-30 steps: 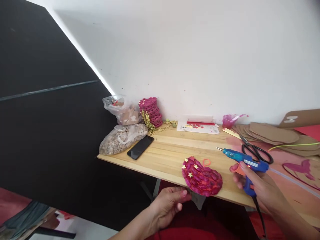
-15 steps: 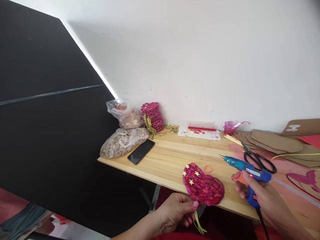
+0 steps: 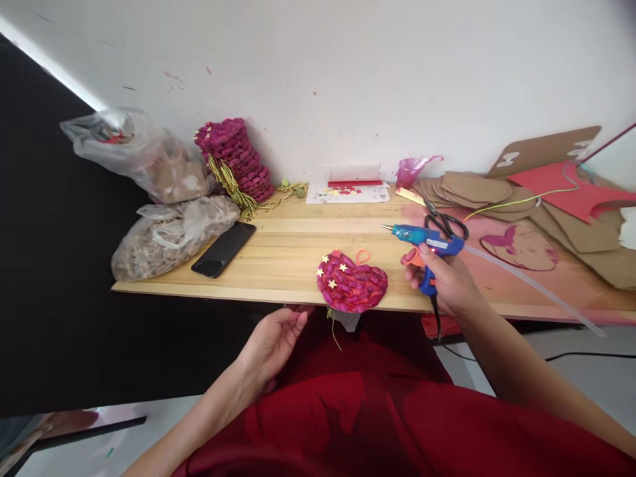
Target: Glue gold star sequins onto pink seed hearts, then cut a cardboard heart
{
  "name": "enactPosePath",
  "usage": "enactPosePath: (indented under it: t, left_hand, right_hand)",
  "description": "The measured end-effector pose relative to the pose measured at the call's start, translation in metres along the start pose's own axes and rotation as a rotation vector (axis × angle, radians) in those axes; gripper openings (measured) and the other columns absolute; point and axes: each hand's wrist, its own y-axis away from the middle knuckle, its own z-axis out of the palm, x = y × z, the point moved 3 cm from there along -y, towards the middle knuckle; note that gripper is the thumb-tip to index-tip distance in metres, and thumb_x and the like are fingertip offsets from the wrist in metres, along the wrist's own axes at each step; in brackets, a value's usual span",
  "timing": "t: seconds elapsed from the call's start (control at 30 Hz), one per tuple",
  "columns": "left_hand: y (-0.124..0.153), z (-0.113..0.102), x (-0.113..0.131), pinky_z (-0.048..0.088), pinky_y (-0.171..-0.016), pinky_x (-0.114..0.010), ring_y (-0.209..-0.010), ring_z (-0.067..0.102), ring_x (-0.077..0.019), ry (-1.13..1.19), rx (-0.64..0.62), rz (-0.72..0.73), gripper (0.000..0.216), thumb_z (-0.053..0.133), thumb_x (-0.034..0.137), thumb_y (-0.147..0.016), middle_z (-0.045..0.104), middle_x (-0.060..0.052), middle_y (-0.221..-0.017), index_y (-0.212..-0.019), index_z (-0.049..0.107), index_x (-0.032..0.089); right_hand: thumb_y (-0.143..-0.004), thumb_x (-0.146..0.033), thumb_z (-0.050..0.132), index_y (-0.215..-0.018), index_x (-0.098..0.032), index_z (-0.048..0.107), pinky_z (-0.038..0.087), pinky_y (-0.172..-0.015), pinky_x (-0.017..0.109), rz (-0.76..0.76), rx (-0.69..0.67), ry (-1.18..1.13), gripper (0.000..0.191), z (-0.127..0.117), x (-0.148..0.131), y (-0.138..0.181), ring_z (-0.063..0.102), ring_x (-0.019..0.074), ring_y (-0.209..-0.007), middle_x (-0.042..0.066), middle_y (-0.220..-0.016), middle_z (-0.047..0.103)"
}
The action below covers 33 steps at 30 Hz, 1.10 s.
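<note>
My right hand (image 3: 450,281) grips a blue hot glue gun (image 3: 432,242) above the table, its metal tip pointing left and a clear glue stick trailing from the back. A magenta heart-shaped craft piece (image 3: 354,285) lies at the table's front edge, with several pale gold stars on its left part and an orange loop on top. A thin yellow-green thread tassel (image 3: 334,324) hangs from it over the edge. To the left of the heart and apart from it, my left hand (image 3: 275,341) is closed, thumb against fingers, at the front edge; anything inside is hidden.
A black phone (image 3: 223,250) lies left, beside two plastic bags (image 3: 173,235) and a stack of magenta pieces (image 3: 236,159). Behind are loose stars on white paper (image 3: 318,194) and a plastic cup (image 3: 410,172). Black-handled scissors (image 3: 450,222) and cardboard cutouts (image 3: 477,189) sit to the right.
My left hand has let go of the heart and moved left, below the table edge. The heart now rests alone on the table. The view has shifted to the right and downward.
</note>
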Motion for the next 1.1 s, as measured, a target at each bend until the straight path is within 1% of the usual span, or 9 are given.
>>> enactPosePath:
  t: [0.2, 0.3, 0.43, 0.57, 0.67, 0.77, 0.93, 1.0, 1.1]
  left_hand:
    - [0.008, 0.034, -0.015, 0.062, -0.085, -0.025, -0.081, 0.072, -0.0156, 0.113, -0.079, -0.035, 0.027, 0.047, -0.009, -0.075, 0.069, -0.008, -0.078, -0.061, 0.058, 0.012]
    - [0.011, 0.04, -0.024, 0.061, -0.085, -0.028, -0.091, 0.072, -0.0228, 0.067, -0.231, -0.16, 0.021, 0.049, -0.005, -0.077, 0.072, -0.018, -0.094, -0.071, 0.066, 0.006]
    - [0.017, 0.035, -0.028, 0.06, -0.077, -0.024, -0.083, 0.072, -0.0183, -0.116, -0.355, -0.266, 0.015, 0.057, 0.003, -0.083, 0.072, -0.02, -0.103, -0.088, 0.071, 0.002]
    - [0.016, 0.036, -0.028, 0.054, -0.061, -0.018, -0.067, 0.065, -0.0093, -0.282, -0.48, -0.192, 0.011, 0.072, 0.017, -0.083, 0.073, -0.012, -0.091, -0.09, 0.072, 0.008]
    - [0.013, 0.039, -0.029, 0.041, -0.049, -0.013, -0.053, 0.052, -0.0034, -0.38, -0.506, -0.084, 0.02, 0.08, 0.028, -0.078, 0.07, -0.006, -0.076, -0.081, 0.071, 0.01]
    - [0.013, 0.04, -0.027, 0.03, -0.045, -0.015, -0.047, 0.042, -0.002, -0.447, -0.523, 0.016, 0.028, 0.081, 0.037, -0.076, 0.069, -0.005, -0.071, -0.08, 0.071, 0.011]
    - [0.023, 0.042, 0.004, 0.02, -0.045, -0.02, -0.046, 0.028, -0.0019, -0.474, -0.568, 0.142, 0.034, 0.075, 0.043, -0.081, 0.069, -0.009, -0.075, -0.079, 0.073, 0.009]
    - [0.028, 0.042, 0.029, 0.018, -0.046, -0.02, -0.047, 0.026, -0.0019, -0.457, -0.564, 0.195, 0.034, 0.074, 0.042, -0.083, 0.067, -0.008, -0.073, -0.078, 0.073, 0.009]
    - [0.031, 0.041, 0.083, 0.018, -0.044, -0.017, -0.048, 0.023, -0.0016, -0.413, -0.507, 0.318, 0.032, 0.076, 0.04, -0.081, 0.059, -0.002, -0.062, -0.078, 0.072, 0.008]
  right_hand:
    - [-0.075, -0.056, 0.076, -0.071, -0.02, 0.069, 0.044, -0.042, 0.022, -0.038, 0.002, 0.031, 0.037, 0.002, -0.003, 0.002, 0.057, 0.0117, -0.05, 0.004, -0.069, 0.067]
    - [-0.076, -0.057, 0.074, -0.071, -0.02, 0.068, 0.044, -0.042, 0.023, -0.038, 0.0, 0.049, 0.037, 0.001, -0.002, 0.001, 0.056, 0.0116, -0.048, 0.004, -0.068, 0.067]
    - [-0.081, -0.056, 0.07, -0.072, -0.021, 0.068, 0.043, -0.043, 0.023, -0.022, -0.014, 0.055, 0.037, -0.001, 0.0, 0.001, 0.055, 0.0115, -0.047, 0.003, -0.064, 0.066]
    - [-0.08, -0.055, 0.071, -0.074, -0.02, 0.069, 0.043, -0.044, 0.022, 0.006, -0.014, 0.043, 0.035, -0.002, 0.0, 0.002, 0.057, 0.012, -0.051, 0.003, -0.068, 0.067]
    - [-0.081, -0.055, 0.07, -0.076, -0.02, 0.068, 0.042, -0.045, 0.022, 0.011, -0.011, 0.032, 0.036, -0.002, 0.001, 0.003, 0.056, 0.0117, -0.05, 0.002, -0.066, 0.066]
    - [-0.084, -0.055, 0.068, -0.078, -0.019, 0.067, 0.041, -0.045, 0.022, 0.033, -0.019, 0.066, 0.037, -0.003, 0.003, 0.003, 0.055, 0.0118, -0.049, 0.002, -0.06, 0.064]
    - [-0.085, -0.058, 0.065, -0.08, -0.017, 0.067, 0.04, -0.045, 0.022, 0.05, -0.018, 0.137, 0.041, -0.01, 0.011, 0.0, 0.056, 0.0125, -0.048, 0.003, -0.06, 0.066]
    - [-0.083, -0.061, 0.065, -0.081, -0.017, 0.067, 0.04, -0.045, 0.023, 0.062, -0.01, 0.156, 0.043, -0.012, 0.014, -0.002, 0.056, 0.0131, -0.048, 0.004, -0.061, 0.067]
    - [-0.082, -0.064, 0.064, -0.082, -0.019, 0.067, 0.042, -0.047, 0.025, 0.043, 0.0, 0.187, 0.045, -0.014, 0.013, -0.001, 0.056, 0.0144, -0.048, 0.003, -0.061, 0.066]
